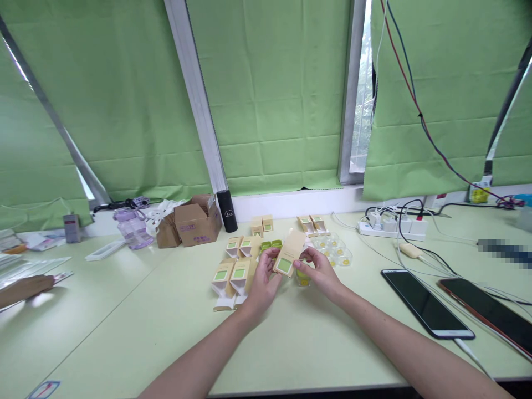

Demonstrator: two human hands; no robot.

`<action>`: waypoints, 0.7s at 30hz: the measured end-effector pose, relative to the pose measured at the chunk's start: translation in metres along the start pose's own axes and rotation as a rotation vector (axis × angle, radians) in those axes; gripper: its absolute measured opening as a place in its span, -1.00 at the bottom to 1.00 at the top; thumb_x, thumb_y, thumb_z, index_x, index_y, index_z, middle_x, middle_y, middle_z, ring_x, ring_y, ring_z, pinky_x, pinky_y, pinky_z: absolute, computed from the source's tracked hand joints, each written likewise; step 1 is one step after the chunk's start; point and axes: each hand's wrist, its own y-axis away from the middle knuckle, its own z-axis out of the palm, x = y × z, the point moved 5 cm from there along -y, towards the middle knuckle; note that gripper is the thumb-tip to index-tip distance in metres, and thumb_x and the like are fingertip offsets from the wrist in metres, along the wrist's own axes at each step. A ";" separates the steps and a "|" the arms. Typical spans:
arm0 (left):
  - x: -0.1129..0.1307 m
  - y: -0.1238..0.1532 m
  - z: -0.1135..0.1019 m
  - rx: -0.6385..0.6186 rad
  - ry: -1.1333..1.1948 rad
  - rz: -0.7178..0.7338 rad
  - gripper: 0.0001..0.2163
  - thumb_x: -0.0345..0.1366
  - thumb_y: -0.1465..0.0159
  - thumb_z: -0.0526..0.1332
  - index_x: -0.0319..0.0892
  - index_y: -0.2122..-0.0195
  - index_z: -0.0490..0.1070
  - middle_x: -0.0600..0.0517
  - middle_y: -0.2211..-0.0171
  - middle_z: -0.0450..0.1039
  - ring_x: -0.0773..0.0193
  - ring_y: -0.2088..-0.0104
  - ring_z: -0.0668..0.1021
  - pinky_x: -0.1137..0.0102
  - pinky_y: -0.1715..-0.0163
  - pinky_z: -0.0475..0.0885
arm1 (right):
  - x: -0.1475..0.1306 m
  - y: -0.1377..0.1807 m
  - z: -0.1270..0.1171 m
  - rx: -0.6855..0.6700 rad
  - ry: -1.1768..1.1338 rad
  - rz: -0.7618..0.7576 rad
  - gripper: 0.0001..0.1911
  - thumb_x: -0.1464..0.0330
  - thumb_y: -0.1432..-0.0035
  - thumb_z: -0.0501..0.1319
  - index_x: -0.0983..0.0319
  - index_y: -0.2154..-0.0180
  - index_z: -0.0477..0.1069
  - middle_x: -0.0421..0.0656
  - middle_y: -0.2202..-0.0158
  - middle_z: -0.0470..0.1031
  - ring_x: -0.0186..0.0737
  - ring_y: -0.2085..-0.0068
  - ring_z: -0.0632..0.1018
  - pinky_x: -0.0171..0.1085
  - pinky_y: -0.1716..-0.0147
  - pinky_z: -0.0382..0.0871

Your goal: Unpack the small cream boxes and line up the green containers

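Note:
Both hands hold a small kraft-paper box (292, 247) with a green window, tilted in front of me. My left hand (266, 274) grips its left edge, and my right hand (319, 271) pinches its lower right edge with the thumb in front. Just under the right fingers, a clear plastic cup with something yellow in it (303, 280) stands on the table, partly hidden. Left of my hands are several similar boxes (221, 275) with their flaps open. Green pieces (271, 244) lie behind the left hand. Clear cups with yellow centres (334, 252) are grouped beyond the right hand.
More kraft boxes (312, 224) stand farther back. A cardboard carton (197, 224), black cylinder (226, 211) and purple bottle (133, 228) line the back left. Phones (426, 302), cables and a power strip (393, 227) occupy the right. Another person's hand (35, 287) is at far left.

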 end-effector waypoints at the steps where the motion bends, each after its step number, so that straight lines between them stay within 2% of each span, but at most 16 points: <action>1: 0.000 0.000 0.000 0.000 -0.002 -0.002 -0.61 -0.22 -0.27 0.33 -0.07 -0.09 0.31 -0.11 -0.08 0.44 0.03 -0.14 0.50 0.12 -0.17 0.38 | 0.000 0.000 0.000 -0.003 -0.004 0.002 -0.53 0.00 -0.07 0.40 0.19 0.14 0.50 -0.02 0.17 0.63 0.04 0.05 0.59 -0.15 0.16 0.46; 15: 0.000 0.001 0.000 -0.013 -0.013 0.002 -0.59 -0.16 -0.28 0.34 -0.08 -0.10 0.31 -0.12 -0.10 0.44 0.01 -0.16 0.48 0.11 -0.19 0.37 | 0.000 0.001 0.002 0.014 -0.081 0.029 -0.41 -0.07 0.00 0.44 0.15 0.07 0.46 0.00 0.16 0.64 0.07 0.04 0.60 -0.14 0.20 0.48; 21: -0.001 0.004 0.001 -0.043 0.018 -0.008 -0.55 -0.08 -0.35 0.31 -0.05 -0.21 0.29 -0.15 -0.22 0.37 -0.02 -0.24 0.44 0.10 -0.21 0.38 | 0.004 -0.001 0.001 0.013 -0.183 0.066 -0.35 -0.14 0.05 0.45 0.17 0.09 0.47 -0.01 0.16 0.66 0.07 0.07 0.64 -0.11 0.14 0.50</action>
